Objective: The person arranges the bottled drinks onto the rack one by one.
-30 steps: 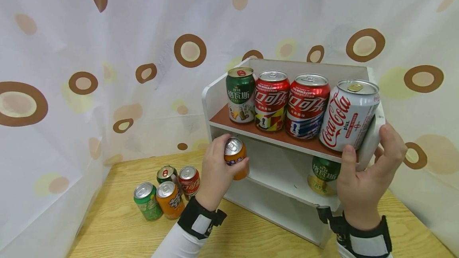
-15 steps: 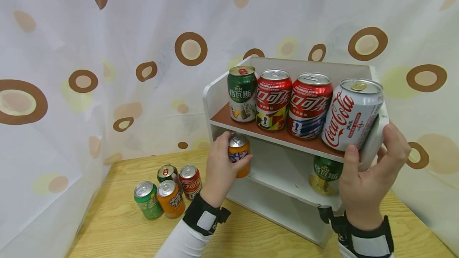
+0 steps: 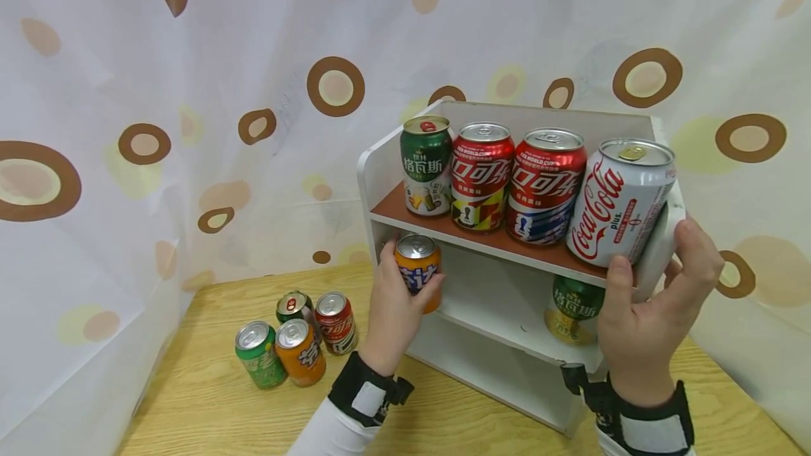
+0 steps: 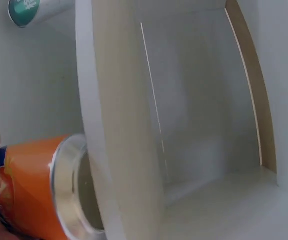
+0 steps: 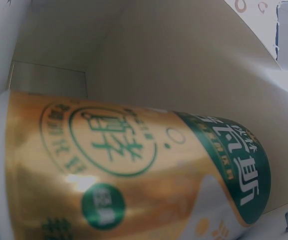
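My left hand [image 3: 398,312] grips an orange soda can [image 3: 418,269] upright at the left end of the middle level of a small white shelf unit [image 3: 494,301]. In the left wrist view, the end rim of that orange can [image 4: 31,187] is against or very near a shelf board [image 4: 121,120]. My right hand [image 3: 655,308] grips the unit's right side panel, thumb in front and fingers around the outside. Beside that thumb, on the top level, stands a white Coca-Cola can [image 3: 617,206]. A green-and-gold can [image 5: 109,165] stands on the middle level, partly hidden by the right hand.
Along the top level are a green-and-white can [image 3: 424,167] and two red cola cans [image 3: 483,178]. On the wooden table [image 3: 209,400], left of the unit, several cans cluster: a green can [image 3: 261,357], an orange can [image 3: 300,354], a red can [image 3: 336,322] and a dark green-topped one [image 3: 294,303].
My left hand has moved slightly right and inward with the orange can, which has turned so more of its label shows. The right hand keeps its grip on the side panel.
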The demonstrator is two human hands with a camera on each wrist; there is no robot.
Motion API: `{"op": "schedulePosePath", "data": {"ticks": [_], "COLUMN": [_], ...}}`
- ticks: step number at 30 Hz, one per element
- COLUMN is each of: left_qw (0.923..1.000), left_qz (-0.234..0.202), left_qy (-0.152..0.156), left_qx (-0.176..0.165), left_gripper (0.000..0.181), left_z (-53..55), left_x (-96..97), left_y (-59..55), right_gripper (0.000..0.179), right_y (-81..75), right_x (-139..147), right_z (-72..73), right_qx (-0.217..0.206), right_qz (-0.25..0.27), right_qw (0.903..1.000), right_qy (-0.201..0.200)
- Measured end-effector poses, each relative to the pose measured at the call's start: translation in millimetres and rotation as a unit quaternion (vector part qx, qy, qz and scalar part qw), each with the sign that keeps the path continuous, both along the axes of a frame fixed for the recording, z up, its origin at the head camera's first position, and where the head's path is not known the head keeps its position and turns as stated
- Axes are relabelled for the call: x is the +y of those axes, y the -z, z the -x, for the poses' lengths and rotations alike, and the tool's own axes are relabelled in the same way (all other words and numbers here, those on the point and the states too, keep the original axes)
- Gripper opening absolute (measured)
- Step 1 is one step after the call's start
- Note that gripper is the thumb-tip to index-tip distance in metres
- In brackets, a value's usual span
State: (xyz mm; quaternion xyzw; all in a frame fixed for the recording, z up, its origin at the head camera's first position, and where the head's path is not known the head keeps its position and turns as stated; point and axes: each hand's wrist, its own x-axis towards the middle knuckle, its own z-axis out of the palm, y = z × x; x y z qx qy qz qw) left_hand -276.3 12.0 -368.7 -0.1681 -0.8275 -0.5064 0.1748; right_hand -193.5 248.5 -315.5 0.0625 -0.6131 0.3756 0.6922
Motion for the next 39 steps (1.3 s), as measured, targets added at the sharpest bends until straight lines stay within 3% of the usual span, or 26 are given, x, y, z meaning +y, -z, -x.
{"op": "schedulePosePath", "data": {"ticks": [9, 16, 25, 39], "left_qw": [0.9991, 0.9992, 0.9996, 0.9989], "left_qz": [-0.018, -0.018, -0.005, 0.02], "left_qy": [0.031, 0.021, 0.018, 0.031], "left_qx": [-0.023, -0.03, -0.024, -0.029], "left_gripper": [0.076, 0.076, 0.075, 0.076], "left_z": [-6.0, -13.2, -16.5, -7.6], "left_x": [-1.7, -6.5, -9.3, -3.9], "left_y": [14.3, 22.4, 19.7, 16.1], "right_gripper": [0.053, 0.053, 0.054, 0.052], "right_y": [0.1, 1.2, 0.9, 0.9], "right_x": [-0.1, -0.3, 1.4, 1.7], "right_z": [0.1, 1.0, 0.2, 0.4], "right_qx": [0.0, 0.002, 0.001, -0.004], "right_qz": [0.0, -0.005, -0.006, -0.006], "right_qw": [1.0, 1.0, 1.0, 1.0], "right_qy": [-0.001, 0.002, 0.006, 0.006]}}
